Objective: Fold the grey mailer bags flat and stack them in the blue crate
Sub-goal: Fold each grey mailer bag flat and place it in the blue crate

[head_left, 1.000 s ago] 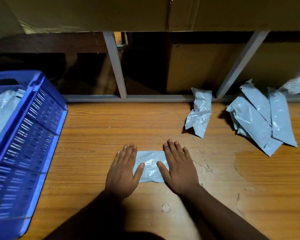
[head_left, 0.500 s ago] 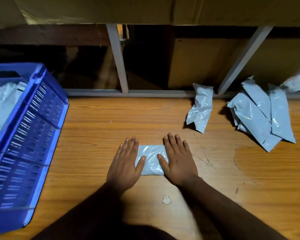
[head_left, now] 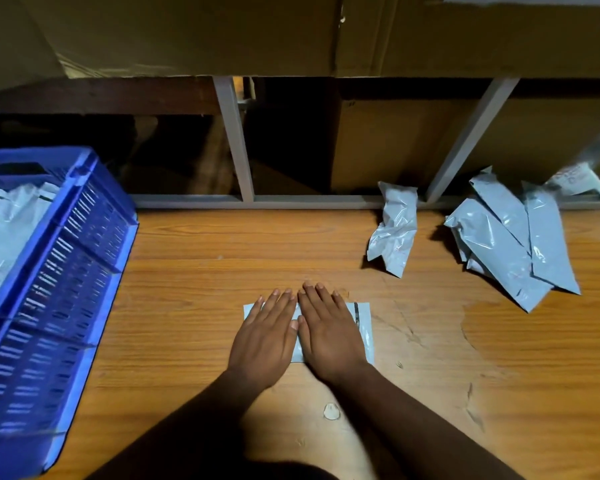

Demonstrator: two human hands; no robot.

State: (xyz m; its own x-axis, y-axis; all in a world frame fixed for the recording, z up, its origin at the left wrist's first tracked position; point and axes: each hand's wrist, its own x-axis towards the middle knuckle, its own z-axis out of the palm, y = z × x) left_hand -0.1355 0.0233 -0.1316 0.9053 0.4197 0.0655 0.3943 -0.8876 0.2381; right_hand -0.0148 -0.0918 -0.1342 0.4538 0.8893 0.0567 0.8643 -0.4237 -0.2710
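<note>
The folded mailer bag (head_left: 362,336) lay flat on the wooden worktop (head_left: 194,306), in the middle of its width and toward the near edge. The left hand (head_left: 264,337) and the right hand (head_left: 329,336) both rested on it palm down, fingers straight and together, the two hands side by side and touching along the index fingers. Neither hand gripped anything; both pressed flat. Only the bag's right end, with a dark strip across it, a left corner and a sliver between the hands showed.

The blue crate (head_left: 80,271) stood at the left edge of the worktop and already held pale bags (head_left: 4,233). One crumpled bag (head_left: 394,233) lay at the far edge, right of centre. A loose pile of bags (head_left: 510,244) lay toward the far right corner.

Handling, as a judgement: the bag appeared to be thin glossy plastic film, light, limp and slippery. It would likely spring open once pressure was removed. Hold should be taken at the two short ends, pinching all layers together near the fold, so that the layers do not slide apart during transfer to the crate.

Faint reddish print showed on some unfolded bags, but no writing or brand could be read.
</note>
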